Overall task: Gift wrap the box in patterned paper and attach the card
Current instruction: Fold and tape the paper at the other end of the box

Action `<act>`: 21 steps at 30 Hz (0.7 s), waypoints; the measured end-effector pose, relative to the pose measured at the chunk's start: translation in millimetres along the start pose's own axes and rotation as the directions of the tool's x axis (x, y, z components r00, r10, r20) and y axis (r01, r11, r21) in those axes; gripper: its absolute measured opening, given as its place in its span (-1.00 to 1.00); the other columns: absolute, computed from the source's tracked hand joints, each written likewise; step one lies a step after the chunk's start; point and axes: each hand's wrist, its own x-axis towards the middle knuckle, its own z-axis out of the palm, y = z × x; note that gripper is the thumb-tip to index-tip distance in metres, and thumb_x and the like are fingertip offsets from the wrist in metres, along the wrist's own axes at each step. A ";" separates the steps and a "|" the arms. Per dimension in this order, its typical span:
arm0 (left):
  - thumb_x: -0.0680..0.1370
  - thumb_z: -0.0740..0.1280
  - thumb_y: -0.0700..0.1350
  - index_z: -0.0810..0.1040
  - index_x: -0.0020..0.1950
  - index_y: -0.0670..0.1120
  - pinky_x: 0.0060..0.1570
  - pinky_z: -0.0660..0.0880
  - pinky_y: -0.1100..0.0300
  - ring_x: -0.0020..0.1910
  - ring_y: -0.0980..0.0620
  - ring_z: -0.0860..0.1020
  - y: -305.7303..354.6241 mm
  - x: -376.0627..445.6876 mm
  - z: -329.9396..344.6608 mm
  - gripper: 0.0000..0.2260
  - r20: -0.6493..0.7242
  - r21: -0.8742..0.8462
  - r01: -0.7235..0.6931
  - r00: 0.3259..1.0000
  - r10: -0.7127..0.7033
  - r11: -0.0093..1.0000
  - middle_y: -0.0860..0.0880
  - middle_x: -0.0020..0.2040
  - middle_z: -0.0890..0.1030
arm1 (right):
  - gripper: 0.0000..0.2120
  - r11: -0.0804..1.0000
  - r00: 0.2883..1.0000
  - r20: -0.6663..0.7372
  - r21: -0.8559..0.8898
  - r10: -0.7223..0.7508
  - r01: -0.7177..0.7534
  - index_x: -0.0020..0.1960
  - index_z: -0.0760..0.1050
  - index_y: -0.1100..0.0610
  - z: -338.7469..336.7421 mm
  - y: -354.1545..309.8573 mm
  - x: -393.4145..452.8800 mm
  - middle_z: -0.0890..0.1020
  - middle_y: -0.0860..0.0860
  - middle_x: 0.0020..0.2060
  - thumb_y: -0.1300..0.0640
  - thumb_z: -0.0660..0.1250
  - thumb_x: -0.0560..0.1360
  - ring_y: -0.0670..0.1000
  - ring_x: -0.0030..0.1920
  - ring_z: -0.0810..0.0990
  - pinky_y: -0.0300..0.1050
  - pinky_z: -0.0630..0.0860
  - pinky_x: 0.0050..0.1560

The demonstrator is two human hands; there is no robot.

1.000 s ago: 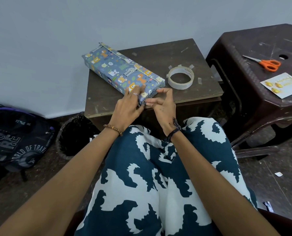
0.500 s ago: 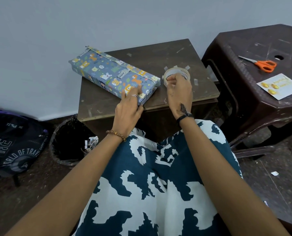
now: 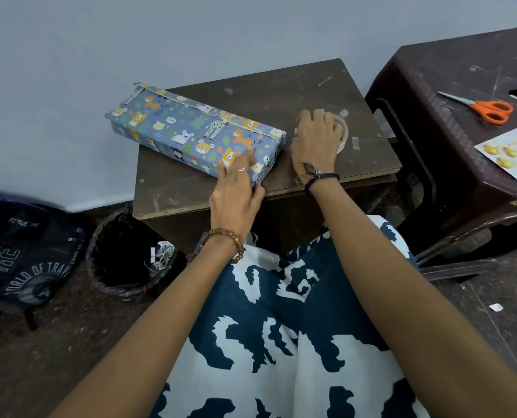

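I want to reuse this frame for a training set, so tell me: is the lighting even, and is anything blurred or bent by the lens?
Head view: soft, even light with no glare; wrapped box, left hand and right hand look sharp; the wide lens bows the dark stool and the backpack, which smears slightly at the left edge.

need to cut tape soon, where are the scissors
The orange-handled scissors lie on the dark plastic stool at far right, just beyond the card.

Backpack (image 3: 25, 260): "WORLD OF TRAV" (rest cut off).
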 end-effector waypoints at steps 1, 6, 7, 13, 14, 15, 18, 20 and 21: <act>0.54 0.25 -0.18 0.29 0.40 -0.10 0.28 0.36 -0.08 0.44 -0.03 0.21 0.4 0.0 -0.3 -0.57 0.002 0.002 -0.002 1.000 0.002 1.000 0.00 0.22 0.48 | -0.73 1.000 1.000 -0.010 -0.004 0.007 -0.007 0.21 0.41 0.18 -0.3 2.3 -0.2 0.47 0.14 0.18 0.27 0.16 0.51 0.17 0.25 0.36 0.04 0.26 0.18; 0.53 0.26 -0.16 0.30 0.39 -0.11 0.25 0.39 -0.08 0.38 -0.09 0.28 0.8 1.0 0.2 -0.57 0.002 0.029 0.006 1.000 -0.006 1.000 -0.04 0.20 0.48 | -0.74 1.000 0.995 -0.097 0.002 0.001 0.000 0.19 0.48 0.13 -1.5 10.4 -3.3 0.54 0.09 0.11 0.20 0.13 0.56 0.14 0.21 0.41 0.04 0.22 0.24; 0.53 0.26 -0.16 0.30 0.39 -0.11 0.24 0.40 -0.08 0.40 -0.09 0.27 1.2 1.2 0.3 -0.57 0.007 0.036 0.008 1.000 -0.009 0.999 -0.04 0.21 0.48 | -0.74 1.000 0.994 -0.109 0.008 -0.004 0.005 0.19 0.49 0.13 -1.3 11.8 -3.8 0.55 0.09 0.10 0.18 0.13 0.57 0.14 0.21 0.42 0.04 0.22 0.24; 0.53 0.26 -0.15 0.28 0.40 -0.09 0.21 0.43 -0.08 0.42 -0.12 0.25 1.0 2.6 0.7 -0.56 0.030 0.045 0.012 0.999 -0.014 0.999 -0.03 0.25 0.45 | -0.78 0.997 0.994 -0.111 0.082 -0.001 0.010 0.16 0.49 0.15 -7.2 12.2 -8.4 0.58 0.10 0.07 0.14 0.16 0.58 0.14 0.22 0.42 0.02 0.22 0.27; 0.53 0.26 -0.15 0.28 0.40 -0.10 0.23 0.41 -0.08 0.40 -0.11 0.27 1.1 2.8 0.3 -0.56 0.028 0.049 0.005 1.000 -0.006 0.999 -0.03 0.26 0.46 | -0.78 0.994 0.993 -0.114 0.105 0.008 0.004 0.18 0.47 0.15 -8.0 10.9 -9.1 0.58 0.11 0.07 0.14 0.18 0.57 0.14 0.23 0.42 0.01 0.22 0.27; 0.53 0.26 -0.16 0.29 0.40 -0.10 0.25 0.39 -0.08 0.39 -0.10 0.28 1.5 2.8 -0.3 -0.56 0.025 0.045 0.002 1.000 -0.004 0.999 -0.02 0.24 0.46 | -0.78 0.994 0.993 -0.114 0.112 0.017 -0.004 0.19 0.46 0.15 -8.2 10.3 -9.9 0.58 0.11 0.08 0.14 0.19 0.57 0.14 0.23 0.42 0.00 0.22 0.27; 0.53 0.27 -0.16 0.31 0.36 -0.09 0.20 0.42 -0.07 0.40 -0.12 0.28 1.9 2.8 -1.7 -0.60 0.025 0.025 0.016 1.000 -0.016 1.000 -0.01 0.16 0.48 | -0.80 0.996 0.995 -0.102 0.091 0.016 -0.007 0.16 0.45 0.19 -8.7 7.6 -11.8 0.54 0.14 0.09 0.18 0.19 0.57 0.14 0.18 0.45 -0.04 0.27 0.20; 0.53 0.27 -0.15 0.31 0.36 -0.09 0.14 0.44 -0.07 0.41 -0.14 0.26 1.4 2.8 -2.0 -0.60 0.037 0.035 0.015 0.999 -0.017 0.999 -0.02 0.16 0.48 | -0.82 0.996 0.996 -0.087 0.092 0.015 -0.007 0.13 0.45 0.24 -9.1 4.4 -12.5 0.51 0.17 0.12 0.25 0.18 0.56 0.15 0.12 0.50 -0.05 0.38 0.07; 0.54 0.27 -0.15 0.31 0.36 -0.09 0.13 0.45 -0.07 0.42 -0.15 0.25 1.0 2.9 -1.9 -0.60 0.043 0.039 0.013 0.999 -0.015 0.999 -0.02 0.17 0.47 | -0.83 0.996 0.998 -0.066 0.089 0.014 -0.008 0.12 0.45 0.25 -9.5 1.7 -13.2 0.50 0.18 0.14 0.27 0.19 0.55 0.16 0.09 0.52 -0.06 0.43 -0.03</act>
